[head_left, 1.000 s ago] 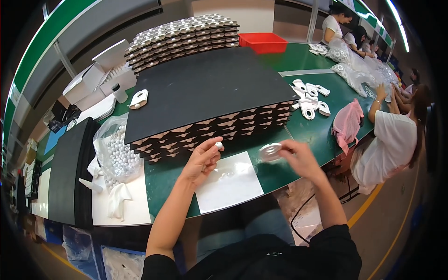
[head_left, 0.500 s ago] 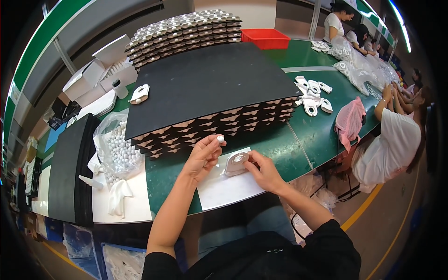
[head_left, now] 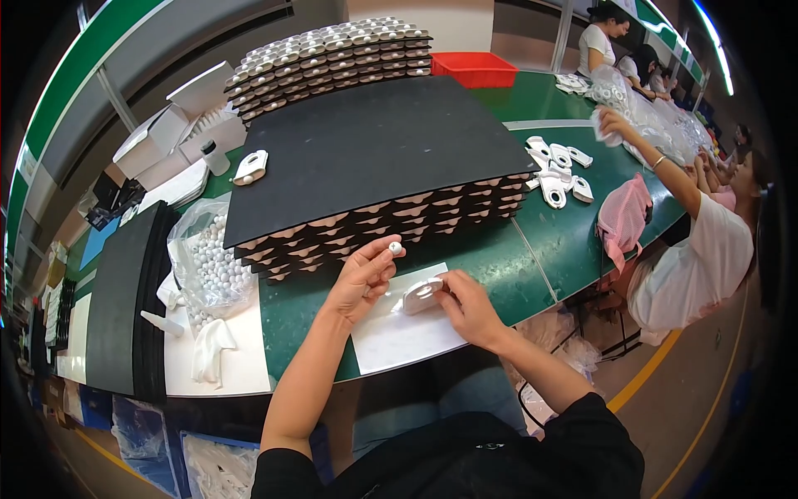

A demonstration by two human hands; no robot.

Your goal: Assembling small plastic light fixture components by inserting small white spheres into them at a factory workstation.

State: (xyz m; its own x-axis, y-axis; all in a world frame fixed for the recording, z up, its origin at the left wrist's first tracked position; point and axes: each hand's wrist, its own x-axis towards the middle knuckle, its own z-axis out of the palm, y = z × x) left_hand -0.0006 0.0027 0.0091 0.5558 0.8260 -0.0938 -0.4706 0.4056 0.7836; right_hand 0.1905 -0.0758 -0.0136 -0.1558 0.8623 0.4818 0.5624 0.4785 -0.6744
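Between thumb and forefinger, my left hand [head_left: 364,279] pinches a small white ball [head_left: 396,249] just off the front edge of the tray stack. My right hand [head_left: 472,306] grips a white plastic housing [head_left: 421,294] with a rounded top and an oval opening, tilted above a white paper sheet [head_left: 403,339]. The two hands are a short way apart, and ball and housing do not touch. Left of them, a clear plastic bag [head_left: 199,254] spills many similar white balls onto a white board.
Ahead stands a stack of black trays [head_left: 374,150] with one white housing [head_left: 251,167] on its left edge. Several housings [head_left: 559,170] lie to the right, near a pink mesh bag [head_left: 625,218]. A white dropper bottle [head_left: 162,323] and cloth [head_left: 213,353] lie left. A co-worker [head_left: 694,241] sits right.
My right hand has turned the housing so that it leans flatter. My left hand has barely moved with its ball. The co-worker at right has reached an arm across the table, holding a white part.
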